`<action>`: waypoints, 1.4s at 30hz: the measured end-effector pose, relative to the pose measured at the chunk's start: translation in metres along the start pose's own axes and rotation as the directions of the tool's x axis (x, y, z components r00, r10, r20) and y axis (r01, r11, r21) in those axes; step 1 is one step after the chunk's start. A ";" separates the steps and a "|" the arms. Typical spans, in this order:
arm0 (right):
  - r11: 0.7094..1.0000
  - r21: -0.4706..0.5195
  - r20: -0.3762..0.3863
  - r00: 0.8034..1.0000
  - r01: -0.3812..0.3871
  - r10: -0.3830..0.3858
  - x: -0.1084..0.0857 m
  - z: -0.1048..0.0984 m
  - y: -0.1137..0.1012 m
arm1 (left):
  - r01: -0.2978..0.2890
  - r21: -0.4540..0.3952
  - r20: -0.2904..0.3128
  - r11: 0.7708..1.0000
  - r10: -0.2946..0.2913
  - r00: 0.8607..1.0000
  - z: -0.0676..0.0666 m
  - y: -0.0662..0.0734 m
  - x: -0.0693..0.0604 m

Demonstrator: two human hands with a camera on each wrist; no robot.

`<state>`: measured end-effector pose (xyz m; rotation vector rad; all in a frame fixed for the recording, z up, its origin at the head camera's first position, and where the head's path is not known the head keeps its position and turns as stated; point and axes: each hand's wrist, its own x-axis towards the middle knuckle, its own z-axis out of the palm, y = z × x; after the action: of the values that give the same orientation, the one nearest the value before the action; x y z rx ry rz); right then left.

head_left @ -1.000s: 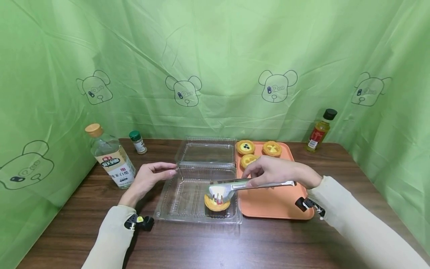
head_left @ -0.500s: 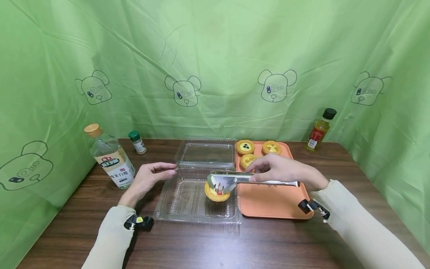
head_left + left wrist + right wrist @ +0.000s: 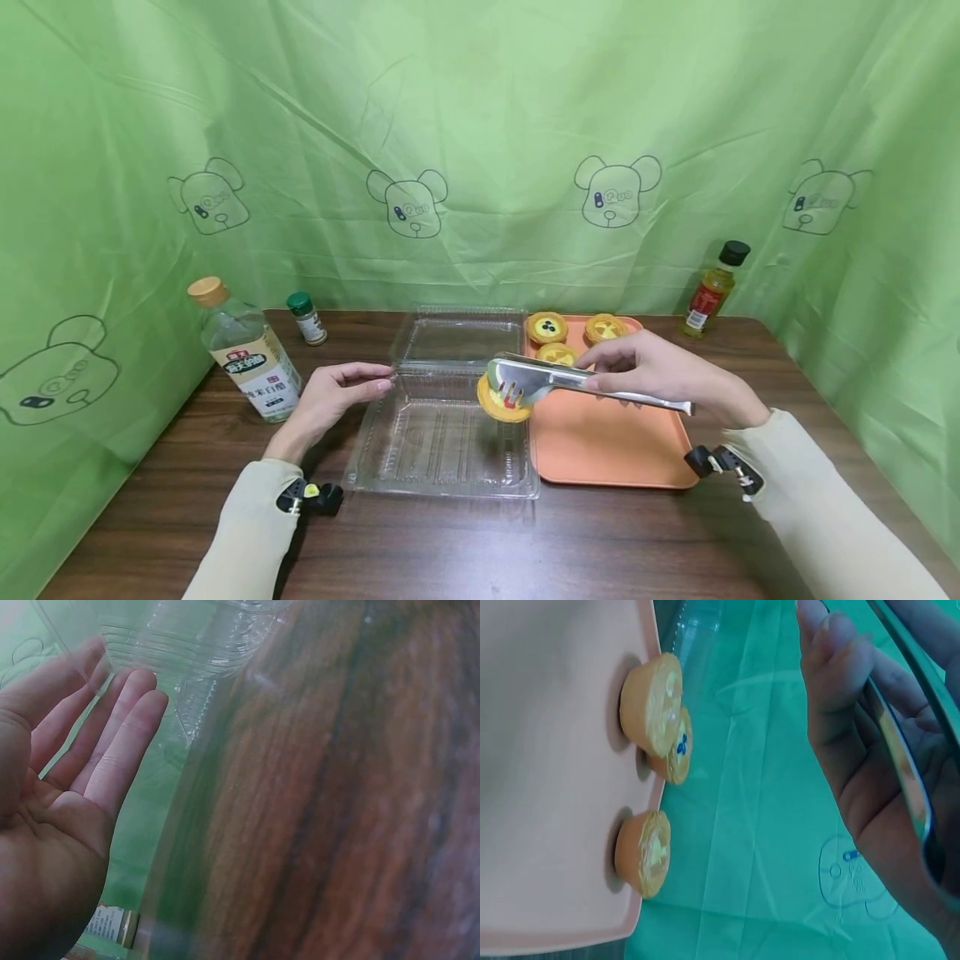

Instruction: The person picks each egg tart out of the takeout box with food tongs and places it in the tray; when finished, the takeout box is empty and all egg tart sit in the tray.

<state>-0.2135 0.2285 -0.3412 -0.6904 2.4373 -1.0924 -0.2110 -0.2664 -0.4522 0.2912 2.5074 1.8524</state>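
In the head view my right hand (image 3: 641,367) grips metal serving tongs (image 3: 570,379) by their arms, seen close up in the right wrist view. The slotted tong ends clasp an egg tart (image 3: 504,407) with a bit of red on top, raised above the right side of a clear plastic clamshell box (image 3: 420,450). My left hand (image 3: 333,400) is at the box's left edge near the hinge, its fingers fairly straight and the fingertips at the plastic. In the left wrist view those fingers (image 3: 124,742) reach the clear plastic corner.
An orange tray (image 3: 611,454) right of the box carries egg tarts (image 3: 547,327) at its far end. A large vinegar bottle (image 3: 255,358) and a green-capped shaker (image 3: 307,318) stand left; an oil bottle (image 3: 712,292) stands back right. Green curtain (image 3: 495,150) surrounds the table.
My right hand has lifted the tart out of the box base with the tongs, up and to the right. The left hand stays put.
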 end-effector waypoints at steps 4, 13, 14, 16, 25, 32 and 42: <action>1.000 -0.001 -0.035 0.999 0.016 -0.016 -0.005 -0.005 0.007 | -0.004 0.003 0.000 1.000 0.004 1.000 0.000 -0.001 0.000; 1.000 0.031 -0.122 0.993 0.002 0.002 -0.020 -0.013 0.025 | 0.001 -0.007 0.001 1.000 -0.001 1.000 0.001 0.000 -0.001; 1.000 0.030 -0.135 0.991 0.002 0.002 -0.022 -0.015 0.027 | 0.001 -0.006 0.003 1.000 -0.001 1.000 0.001 0.000 -0.001; 1.000 0.020 -0.158 0.987 0.010 -0.007 -0.026 -0.017 0.032 | -0.001 0.002 0.004 1.000 0.001 1.000 0.001 -0.001 0.000; 0.992 0.111 -0.213 0.973 -0.061 0.084 -0.048 -0.028 0.051 | 0.002 0.016 0.001 1.000 -0.002 1.000 0.000 -0.001 0.000; 0.985 0.145 -0.237 0.963 -0.096 0.129 -0.057 -0.032 0.066 | -0.002 0.021 -0.008 1.000 0.002 1.000 -0.001 -0.001 0.001; 0.991 0.102 -0.278 0.954 -0.085 0.110 -0.068 -0.042 0.085 | 0.011 0.022 -0.013 1.000 -0.010 1.000 -0.001 -0.002 0.000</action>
<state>-0.2038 0.3411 -0.3704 -0.4032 2.6057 -1.3296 -0.2114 -0.2683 -0.4535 0.2668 2.5347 1.8294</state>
